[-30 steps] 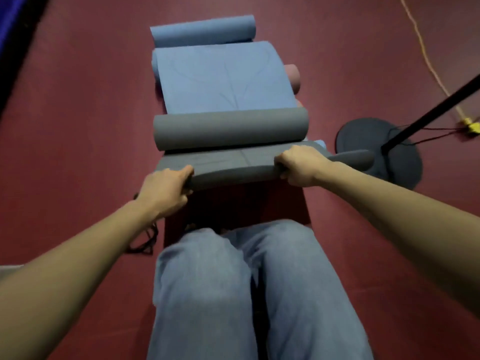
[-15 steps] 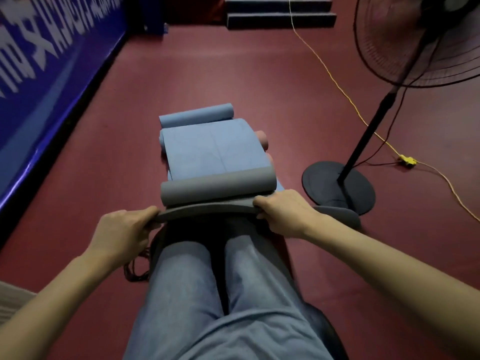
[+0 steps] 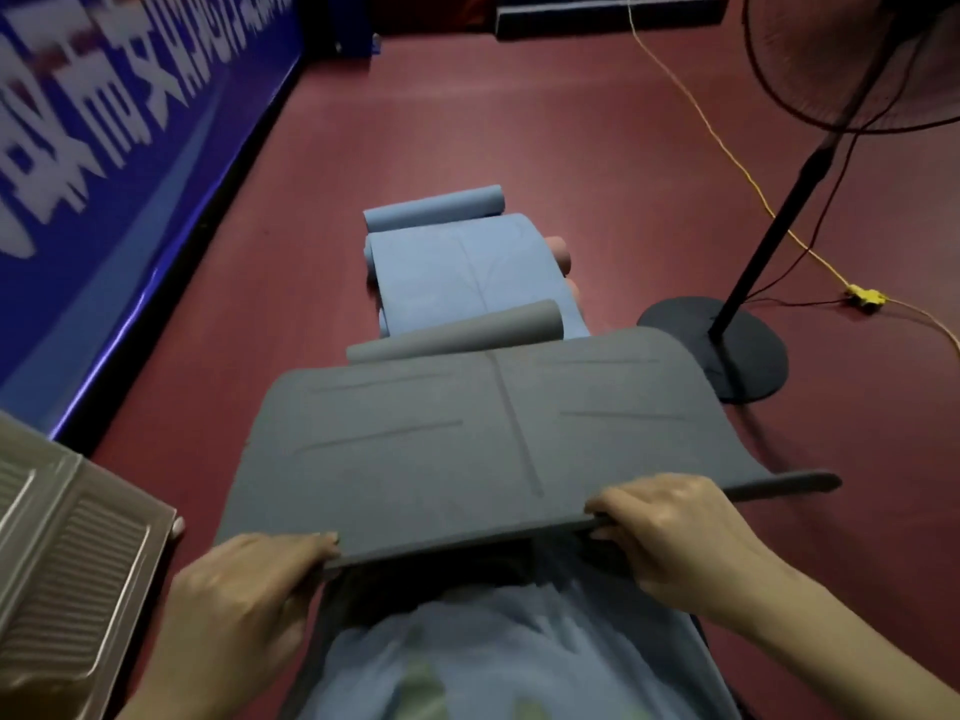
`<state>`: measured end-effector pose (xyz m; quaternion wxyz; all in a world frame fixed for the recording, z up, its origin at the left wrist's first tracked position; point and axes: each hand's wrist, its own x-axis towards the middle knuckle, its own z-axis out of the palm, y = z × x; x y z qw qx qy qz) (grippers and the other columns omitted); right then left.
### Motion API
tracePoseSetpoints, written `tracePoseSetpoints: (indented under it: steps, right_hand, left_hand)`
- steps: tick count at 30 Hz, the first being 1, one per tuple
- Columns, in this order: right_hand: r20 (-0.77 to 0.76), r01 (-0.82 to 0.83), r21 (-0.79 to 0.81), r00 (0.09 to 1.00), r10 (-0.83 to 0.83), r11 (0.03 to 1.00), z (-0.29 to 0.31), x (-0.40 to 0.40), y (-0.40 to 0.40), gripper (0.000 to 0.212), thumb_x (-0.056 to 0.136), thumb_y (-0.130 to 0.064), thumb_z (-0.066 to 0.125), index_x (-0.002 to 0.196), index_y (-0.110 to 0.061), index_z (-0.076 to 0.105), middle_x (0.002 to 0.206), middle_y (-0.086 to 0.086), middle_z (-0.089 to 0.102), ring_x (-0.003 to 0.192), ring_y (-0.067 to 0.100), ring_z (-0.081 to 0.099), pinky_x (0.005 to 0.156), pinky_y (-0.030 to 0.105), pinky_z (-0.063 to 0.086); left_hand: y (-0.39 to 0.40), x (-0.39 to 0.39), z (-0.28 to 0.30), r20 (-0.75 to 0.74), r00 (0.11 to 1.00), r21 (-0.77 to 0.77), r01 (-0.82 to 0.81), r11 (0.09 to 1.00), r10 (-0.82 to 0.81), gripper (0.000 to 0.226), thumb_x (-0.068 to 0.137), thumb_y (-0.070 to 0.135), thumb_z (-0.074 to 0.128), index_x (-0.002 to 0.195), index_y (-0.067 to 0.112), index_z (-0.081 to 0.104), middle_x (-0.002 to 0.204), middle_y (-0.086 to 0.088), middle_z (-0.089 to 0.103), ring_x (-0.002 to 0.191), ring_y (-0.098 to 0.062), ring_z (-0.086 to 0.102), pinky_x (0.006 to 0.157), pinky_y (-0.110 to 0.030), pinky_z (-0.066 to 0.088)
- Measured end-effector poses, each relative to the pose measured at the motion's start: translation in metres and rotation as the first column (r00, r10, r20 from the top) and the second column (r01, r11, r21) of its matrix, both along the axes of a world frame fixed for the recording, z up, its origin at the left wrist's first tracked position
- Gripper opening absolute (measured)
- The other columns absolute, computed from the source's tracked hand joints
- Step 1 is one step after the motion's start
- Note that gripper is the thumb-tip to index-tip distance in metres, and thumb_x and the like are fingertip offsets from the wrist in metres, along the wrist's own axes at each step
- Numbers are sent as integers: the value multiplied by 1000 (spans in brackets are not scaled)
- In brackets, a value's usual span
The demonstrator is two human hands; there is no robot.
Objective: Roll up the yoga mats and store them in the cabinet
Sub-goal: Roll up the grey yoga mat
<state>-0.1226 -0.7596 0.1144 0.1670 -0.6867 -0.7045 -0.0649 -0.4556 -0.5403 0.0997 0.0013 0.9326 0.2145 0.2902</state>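
**Grey mat lifted by its near edge, rolling yet to begin**

A person's left hand (image 3: 249, 589) and right hand (image 3: 670, 532) each pinch the near edge of a grey yoga mat (image 3: 493, 439), the grip closed on the sheet, which is raised flat over the knees above the red floor (image 3: 519, 148). Its far end is curled. Next, likely, tucking that edge into a tight roll. A blue mat (image 3: 462, 272) lies beyond, partly rolled.

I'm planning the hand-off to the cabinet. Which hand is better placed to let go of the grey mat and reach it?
Left. The left hand grips the grey mat beside the metal cabinet; the right hand is on the far side.
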Motion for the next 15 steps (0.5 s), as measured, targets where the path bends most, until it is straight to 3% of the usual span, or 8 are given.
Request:
tracePoseSetpoints:
  steps: [3,5,8,10,12,15]
  right_hand:
    - [-228,69,-58,970,-81,996,-39,5,-17,15,87,-41,67,93,-27,65,80,-10,69,73,16,67,60,31,54]
    - [-377,46,-112,922,-85,993,-60,16,-26,16,90,-39,70,100,-27,67,94,-14,70,86,10,68,73,31,55]
    - [-344,128,-53,929,-139,990,-73,34,-41,18,93,-38,64,103,-23,70,102,-14,70,93,12,69,80,30,51]
    - [-374,235,-17,900,-224,972,-72,41,-49,31,95,-47,56,101,-20,70,97,-11,71,89,14,69,76,33,52]
    - [-367,291,17,892,-265,956,-71,38,-47,33,94,-45,55,97,-16,69,91,-7,71,81,18,68,69,35,52]
    - [-284,305,62,918,-276,950,-67,22,-34,26,93,-37,54,94,-15,67,86,-3,69,74,24,62,65,32,41]
  left_hand:
    - [-18,-11,-32,-199,978,-273,-114,955,60,39,76,31,50,106,29,75,100,10,79,75,-21,76,64,-31,59]
    - [-25,-13,-43,-244,966,-373,-180,910,91,41,75,34,49,110,32,71,105,16,77,80,-21,77,66,-36,63]
    - [-28,-4,-27,-287,950,-361,-230,904,127,35,77,40,53,102,28,76,104,13,77,88,-20,75,73,-36,61]
    - [-32,6,-13,-284,954,-291,-179,940,94,34,81,50,62,99,25,76,104,10,76,98,-15,70,79,-35,54]
    - [-37,21,-8,-246,968,-210,-110,972,56,35,85,52,67,100,22,77,105,8,75,104,-13,66,82,-34,48]
    - [-33,41,-17,-204,979,-187,-55,981,16,44,102,54,47,91,21,74,90,7,73,82,-22,69,68,-34,46]
